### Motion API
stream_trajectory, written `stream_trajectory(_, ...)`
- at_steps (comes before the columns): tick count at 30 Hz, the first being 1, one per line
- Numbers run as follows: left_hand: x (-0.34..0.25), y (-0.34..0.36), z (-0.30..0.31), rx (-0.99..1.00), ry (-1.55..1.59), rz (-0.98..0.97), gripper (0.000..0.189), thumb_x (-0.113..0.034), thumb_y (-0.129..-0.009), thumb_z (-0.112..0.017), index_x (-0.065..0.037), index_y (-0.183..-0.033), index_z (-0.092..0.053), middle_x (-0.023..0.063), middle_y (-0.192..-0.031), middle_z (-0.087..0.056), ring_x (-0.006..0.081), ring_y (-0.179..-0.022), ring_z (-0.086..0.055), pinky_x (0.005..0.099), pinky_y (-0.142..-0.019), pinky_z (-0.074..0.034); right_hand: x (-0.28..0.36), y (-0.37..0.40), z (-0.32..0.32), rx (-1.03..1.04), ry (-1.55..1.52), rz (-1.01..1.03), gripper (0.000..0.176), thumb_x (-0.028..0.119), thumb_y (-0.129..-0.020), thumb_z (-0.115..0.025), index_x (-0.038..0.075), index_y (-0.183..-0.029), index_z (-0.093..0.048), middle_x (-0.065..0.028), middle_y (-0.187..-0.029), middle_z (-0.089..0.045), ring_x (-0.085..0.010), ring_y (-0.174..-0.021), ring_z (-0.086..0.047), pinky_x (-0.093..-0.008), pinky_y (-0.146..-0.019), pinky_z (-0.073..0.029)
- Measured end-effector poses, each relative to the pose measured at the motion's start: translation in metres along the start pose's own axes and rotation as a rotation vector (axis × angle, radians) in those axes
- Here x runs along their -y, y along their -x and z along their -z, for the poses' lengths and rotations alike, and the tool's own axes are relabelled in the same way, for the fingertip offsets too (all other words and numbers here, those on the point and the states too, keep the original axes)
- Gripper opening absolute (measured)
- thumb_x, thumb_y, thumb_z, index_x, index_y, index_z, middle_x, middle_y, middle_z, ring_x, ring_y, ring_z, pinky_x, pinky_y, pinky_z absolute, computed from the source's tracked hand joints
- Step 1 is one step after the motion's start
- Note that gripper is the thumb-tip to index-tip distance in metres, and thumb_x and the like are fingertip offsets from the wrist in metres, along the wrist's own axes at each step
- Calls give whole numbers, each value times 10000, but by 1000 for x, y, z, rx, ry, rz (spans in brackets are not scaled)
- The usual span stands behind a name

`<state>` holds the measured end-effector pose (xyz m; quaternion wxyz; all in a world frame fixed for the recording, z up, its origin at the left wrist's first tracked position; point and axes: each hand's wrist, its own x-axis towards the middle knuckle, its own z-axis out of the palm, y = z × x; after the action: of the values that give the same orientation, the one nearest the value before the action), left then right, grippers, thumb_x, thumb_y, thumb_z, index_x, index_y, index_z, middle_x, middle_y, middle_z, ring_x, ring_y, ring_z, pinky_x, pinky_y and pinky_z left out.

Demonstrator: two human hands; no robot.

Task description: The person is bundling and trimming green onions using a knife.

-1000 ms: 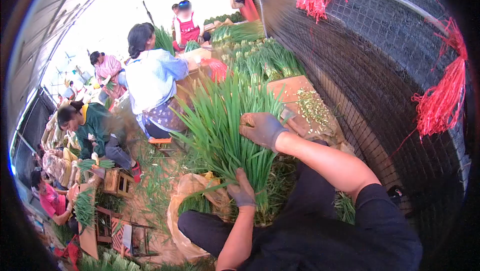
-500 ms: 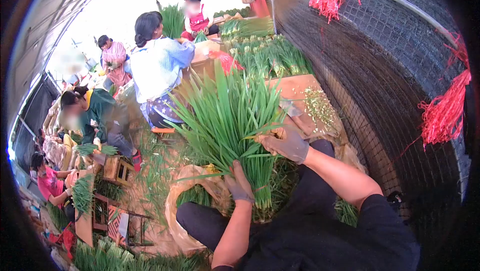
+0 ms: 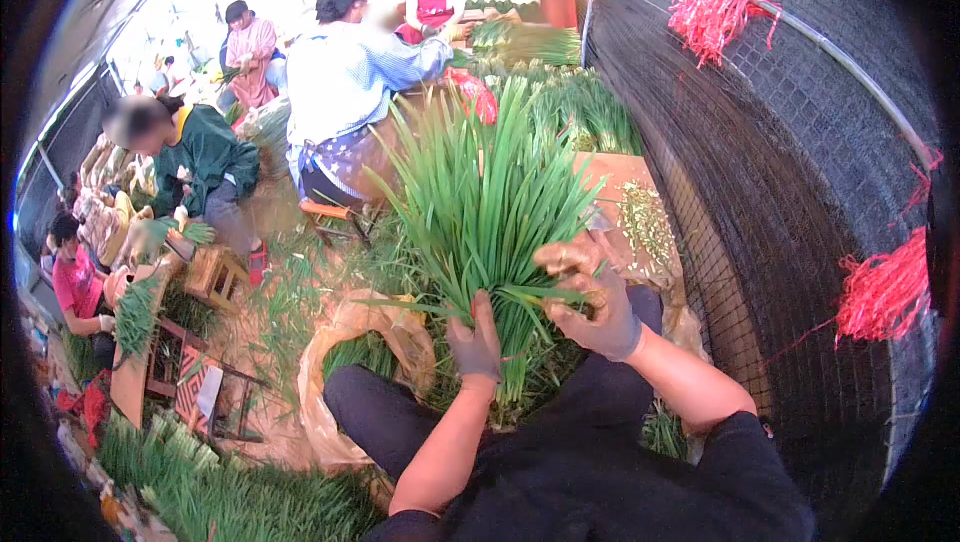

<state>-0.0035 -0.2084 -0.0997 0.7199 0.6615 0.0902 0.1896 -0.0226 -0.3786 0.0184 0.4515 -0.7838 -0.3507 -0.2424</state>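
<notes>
A large bunch of long green leafy stalks (image 3: 490, 202) stands upright above my lap, its leaves fanned out at the top and its pale stem ends pointing down. My left hand (image 3: 473, 344), in a grey glove, is wrapped round the bunch at its left side, low down. To the right of the bunch is my right hand (image 3: 600, 314), gloved with tan fingertips, its fingers curled and spread apart beside some leaves that bend outwards. Whether a leaf lies between those fingers is hard to make out.
A board (image 3: 610, 174) with pale cuttings lies ahead right, bundles (image 3: 590, 112) beyond it. An open plastic bag (image 3: 315, 372) of greens sits left of my knee. A co-worker in light blue (image 3: 340, 82) sits ahead on an orange stool (image 3: 328, 210). Black netting (image 3: 760, 192) lines the right.
My right hand has opened its fingers from a closer pinch at the leaves. The view has shifted, so the surroundings appear moved. The co-worker in light blue reaches further right.
</notes>
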Motion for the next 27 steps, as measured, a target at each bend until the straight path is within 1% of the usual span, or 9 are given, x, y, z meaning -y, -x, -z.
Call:
stream_trajectory(3, -13, 0, 2, 28, -11, 37, 382, -264, -955, -630, 68, -1135, -573, 131, -1063, -645, 193, -956, -596, 352, -872, -467, 5, 13, 4, 218, -187, -99, 123, 101, -836, -679, 56, -840, -565, -108, -1152, -659, -224, -986, -599, -363, -873, -455)
stream_trajectory(5, -11, 0, -1, -27, 127, 34, 366, -247, -952, -636, 68, -1130, -578, 127, -1040, -643, 184, -951, -594, 340, -880, -467, 9, 19, 5, 385, -294, -184, 243, 236, -944, -637, 57, -806, -549, -114, -1021, -662, -206, -809, -598, -350, -764, -491)
stream_trajectory(7, -9, -2, 7, 17, 79, 63, 367, -234, -953, -635, 65, -1152, -565, 126, -1052, -635, 181, -956, -592, 334, -888, -467, 9, 24, 4, 344, -341, -280, 197, 214, -945, -625, 69, -828, -561, -88, -920, -670, -153, -711, -582, -292, -678, -475)
stream_trajectory(10, -17, 4, 3, 13, 110, 3, 368, -210, -954, -634, 56, -1188, -537, 121, -1083, -618, 180, -966, -584, 326, -902, -465, 35, 6, 16, 383, -466, -930, 135, 185, -949, -610, 55, -918, -629, 30, -756, -588, -43, -679, -498, -236, -600, -420)
stream_trajectory(13, -11, 6, 4, 0, 165, -86, 365, -196, -957, -626, 44, -1209, -517, 113, -1119, -602, 185, -983, -573, 329, -913, -458, 16, 12, 0, 332, -291, -813, 134, 180, -945, -619, 53, -944, -575, 29, -686, -549, -51, -591, -470, -221, -541, -374)
stream_trajectory(15, -3, 7, 3, 41, 143, -93, 361, -192, -959, -620, 38, -1216, -510, 109, -1135, -597, 190, -995, -568, 333, -920, -452, 11, 8, -9, 348, -58, -637, 160, 184, -934, -622, 39, -998, -604, -14, -708, -591, -94, -612, -531, -263, -571, -424)
stream_trajectory(18, -6, 6, 2, 40, 147, -165, 329, -183, -962, -610, 32, -1194, -520, 103, -1103, -605, 191, -983, -563, 335, -906, -452, 9, 1, -20, 359, 239, -473, 317, 280, -891, -657, 82, -1136, -614, -169, -847, -681, -307, -781, -690, -388, -690, -523)
stream_trajectory(24, 0, 6, 3, 71, 139, -180, 303, -180, -965, -597, 25, -1182, -547, 101, -1054, -617, 196, -946, -558, 341, -870, -456, 16, -24, -23, 649, 640, -549, 420, 412, -884, -626, 106, -1171, -612, -193, -839, -686, -368, -763, -682, -444, -681, -547)
stream_trajectory(27, 2, 9, 1, 30, 172, -154, 307, -192, -965, -596, 19, -1184, -553, 103, -1059, -622, 198, -947, -559, 346, -864, -454, 13, -31, -22, 690, 617, -530, 345, 364, -888, -588, 87, -1088, -639, -206, -799, -684, -391, -773, -679, -488, -707, -539)
